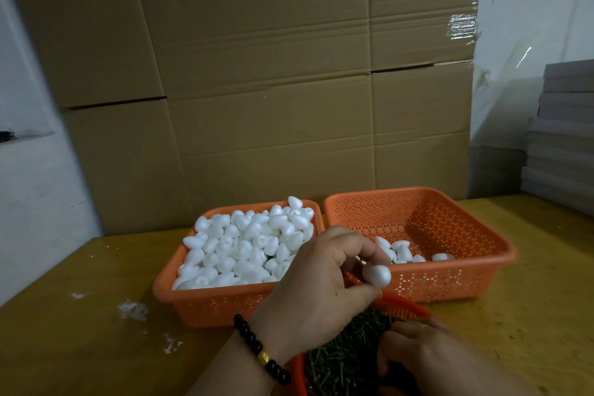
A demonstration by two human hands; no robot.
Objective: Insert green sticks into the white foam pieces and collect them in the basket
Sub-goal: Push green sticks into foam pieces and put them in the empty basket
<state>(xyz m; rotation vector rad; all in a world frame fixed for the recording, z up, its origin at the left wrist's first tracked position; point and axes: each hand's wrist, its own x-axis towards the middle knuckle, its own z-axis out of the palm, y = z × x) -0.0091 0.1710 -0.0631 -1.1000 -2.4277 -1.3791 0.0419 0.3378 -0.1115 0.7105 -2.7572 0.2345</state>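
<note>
My left hand [321,280] pinches one white foam piece [376,274] between thumb and fingertips, above the near edge of the right orange basket [450,283]. That basket holds several foam pieces [401,251] at its left side. The left orange basket [205,305] is heaped with white foam pieces [244,248]. My right hand [418,354] reaches down into a small orange basket [401,304] of green sticks [344,350] at the bottom edge, fingers curled among the sticks; whether it holds a stick is hidden.
A yellow wooden table [96,315] carries the baskets, with white foam crumbs [133,310] at the left. Stacked cardboard boxes [257,90] stand right behind the baskets. A pile of grey boards [562,138] sits at the far right.
</note>
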